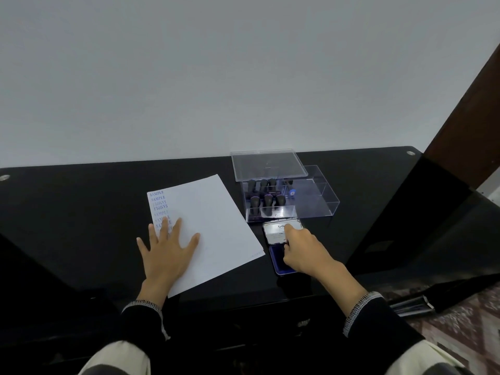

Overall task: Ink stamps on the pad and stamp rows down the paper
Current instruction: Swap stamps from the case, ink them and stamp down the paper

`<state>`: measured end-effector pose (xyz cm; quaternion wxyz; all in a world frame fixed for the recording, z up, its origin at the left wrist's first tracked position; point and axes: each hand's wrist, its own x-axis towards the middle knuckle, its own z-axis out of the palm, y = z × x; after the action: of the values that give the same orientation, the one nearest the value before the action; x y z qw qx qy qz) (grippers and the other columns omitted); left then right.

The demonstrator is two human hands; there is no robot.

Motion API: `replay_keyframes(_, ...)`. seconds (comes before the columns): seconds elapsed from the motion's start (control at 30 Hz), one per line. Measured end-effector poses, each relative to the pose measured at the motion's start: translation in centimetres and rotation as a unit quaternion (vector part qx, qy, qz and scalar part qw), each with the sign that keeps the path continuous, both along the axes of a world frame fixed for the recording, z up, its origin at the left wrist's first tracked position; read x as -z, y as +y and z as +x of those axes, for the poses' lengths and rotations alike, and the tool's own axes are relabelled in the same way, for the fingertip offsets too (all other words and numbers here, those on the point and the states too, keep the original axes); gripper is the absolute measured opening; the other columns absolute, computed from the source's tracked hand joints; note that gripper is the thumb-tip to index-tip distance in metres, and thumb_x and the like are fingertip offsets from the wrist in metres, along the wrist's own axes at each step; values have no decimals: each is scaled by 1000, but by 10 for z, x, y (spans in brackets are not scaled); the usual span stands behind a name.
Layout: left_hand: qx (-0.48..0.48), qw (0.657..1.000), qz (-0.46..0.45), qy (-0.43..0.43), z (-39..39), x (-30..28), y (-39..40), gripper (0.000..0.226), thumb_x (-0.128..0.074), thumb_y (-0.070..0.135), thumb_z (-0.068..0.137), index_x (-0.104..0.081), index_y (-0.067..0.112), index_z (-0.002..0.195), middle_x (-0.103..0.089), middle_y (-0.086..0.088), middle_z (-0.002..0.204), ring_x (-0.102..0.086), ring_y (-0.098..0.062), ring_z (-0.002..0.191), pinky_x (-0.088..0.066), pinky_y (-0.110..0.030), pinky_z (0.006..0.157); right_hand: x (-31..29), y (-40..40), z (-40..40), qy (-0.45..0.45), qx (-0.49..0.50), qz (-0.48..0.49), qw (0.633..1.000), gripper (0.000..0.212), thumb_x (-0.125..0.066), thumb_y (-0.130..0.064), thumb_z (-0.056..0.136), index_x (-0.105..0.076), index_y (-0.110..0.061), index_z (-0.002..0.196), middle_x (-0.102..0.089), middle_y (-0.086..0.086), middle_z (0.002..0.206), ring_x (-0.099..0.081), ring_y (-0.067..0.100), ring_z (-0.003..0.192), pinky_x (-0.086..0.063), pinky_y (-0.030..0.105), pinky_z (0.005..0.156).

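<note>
A white paper sheet (213,226) lies tilted on the black table, with a column of blue "SAMPLE" prints (159,205) down its left edge. My left hand (166,255) rests flat on the sheet's lower left part, fingers spread. To the right of the sheet sits the open ink pad (276,262), its blue pad showing and its labelled lid (274,231) folded back. My right hand (304,253) is down on the pad with curled fingers round a dark stamp (286,247), which is mostly hidden.
A clear plastic box (322,201) behind the ink pad holds several black-handled stamps (266,198) in its left compartment. Its clear cover (267,165) leans at the back. A dark wooden panel (465,125) stands at the right, and the table's front edge runs near my sleeves.
</note>
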<state>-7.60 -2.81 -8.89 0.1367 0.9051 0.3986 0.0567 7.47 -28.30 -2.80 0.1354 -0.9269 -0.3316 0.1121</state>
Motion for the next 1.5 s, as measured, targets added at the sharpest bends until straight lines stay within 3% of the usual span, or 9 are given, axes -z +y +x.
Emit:
replay_keyframes(0.13, 2, 999, 25, -32, -1, -3, -3, 68, -27, 64, 93, -30, 25, 148, -18, -1, 159, 3, -28, 147, 11, -53, 114, -2, -2, 1, 17, 11, 11, 1000, 16, -50, -10, 85, -35, -16, 81, -45, 3, 76, -46, 22, 64, -34, 30, 50)
replay_keyframes(0.27, 79, 978, 171, -87, 3, -9, -19, 28, -50, 25, 95, -66, 14, 116, -54, -6, 137, -30, -30, 141, 2, -49, 116, 0, 0, -5, -16, 5, 3, 1000, 14, -48, -9, 83, -37, -15, 87, -47, 4, 75, -49, 23, 64, -35, 31, 49)
replay_keyframes(0.37, 183, 966, 69, -168, 10, -11, -44, 24, -53, 10, 93, -68, 14, 111, -63, -1, 122, -51, -23, 123, -21, -31, 112, 0, -2, -3, 10, 17, 17, 1000, 14, -49, -8, 84, -37, -15, 84, -50, 6, 77, -52, 26, 66, -37, 34, 50)
replay_keyframes(0.43, 256, 946, -38, -193, 14, -13, -67, 26, -52, 23, 96, -64, 22, 118, -57, 9, 129, -45, -10, 126, -21, -13, 104, -1, -3, -1, 25, 19, 27, 999, 13, -50, -8, 85, -38, -14, 83, -52, 8, 78, -54, 28, 68, -41, 37, 54)
replay_keyframes(0.5, 298, 936, -70, -172, 20, -11, -90, 40, -48, 49, 93, -55, 32, 129, -45, 20, 140, -30, 0, 135, -11, -8, 105, -2, -3, -1, 23, 18, 25, 999, 13, -50, -9, 84, -38, -14, 84, -52, 8, 79, -54, 29, 69, -41, 37, 55)
replay_keyframes(0.67, 346, 934, -19, -90, 32, 0, -122, 82, -29, 81, 81, -23, 35, 149, -19, 19, 156, -5, -4, 145, 4, -27, 119, 1, -1, -9, -30, 0, 2, 1000, 19, -49, -10, 84, -33, -17, 89, -48, 6, 81, -48, 26, 67, -33, 31, 50)
replay_keyframes(1.2, 335, 934, -2, -122, 30, 3, -123, 77, -31, 79, 83, -27, 36, 146, -28, 17, 152, -14, -4, 142, 6, -24, 116, -2, 0, -8, -19, 19, 27, 999, 15, -49, -8, 80, -37, -15, 86, -52, 8, 80, -52, 30, 71, -36, 31, 54)
replay_keyframes(1.3, 333, 931, -3, -150, 29, 1, -126, 74, -32, 78, 83, -34, 35, 143, -34, 17, 148, -19, -2, 139, 8, -22, 115, 0, 0, -12, -36, 12, 27, 999, 20, -50, -7, 81, -33, -16, 84, -43, 1, 69, -42, 20, 58, -25, 27, 44)
replay_keyframes(1.5, 228, 941, 5, -249, 19, -1, -119, 39, -42, 46, 96, -53, 29, 129, -49, 14, 136, -32, -6, 135, 1, -23, 118, 0, 0, -13, -37, 22, 24, 999, 20, -51, -9, 82, -32, -17, 84, -40, -1, 68, -40, 20, 59, -23, 27, 44)
